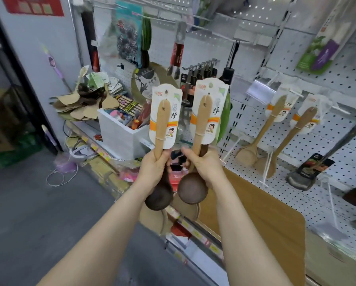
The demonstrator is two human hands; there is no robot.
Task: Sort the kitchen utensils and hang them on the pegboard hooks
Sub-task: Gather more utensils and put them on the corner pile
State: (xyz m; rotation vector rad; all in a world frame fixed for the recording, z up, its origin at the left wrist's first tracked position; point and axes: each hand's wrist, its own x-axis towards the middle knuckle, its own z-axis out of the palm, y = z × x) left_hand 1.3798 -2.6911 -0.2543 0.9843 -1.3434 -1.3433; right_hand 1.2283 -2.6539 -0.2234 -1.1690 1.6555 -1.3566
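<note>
I hold two wooden ladles upright in front of the white pegboard (317,124). My left hand (153,169) grips the left ladle (162,124) by its handle, its dark bowl hanging below my wrist. My right hand (204,166) grips the right ladle (202,120), its round bowl facing me. Each handle carries a white and orange label card at the top. Two similar ladles (261,133) hang on pegboard hooks to the right.
A white box (121,133) of mixed packaged items stands on the shelf at left, with a pile of wooden spatulas (78,102) behind it. A wooden board (266,215) leans below the pegboard. Black utensils (309,172) hang at right. Grey floor lies lower left.
</note>
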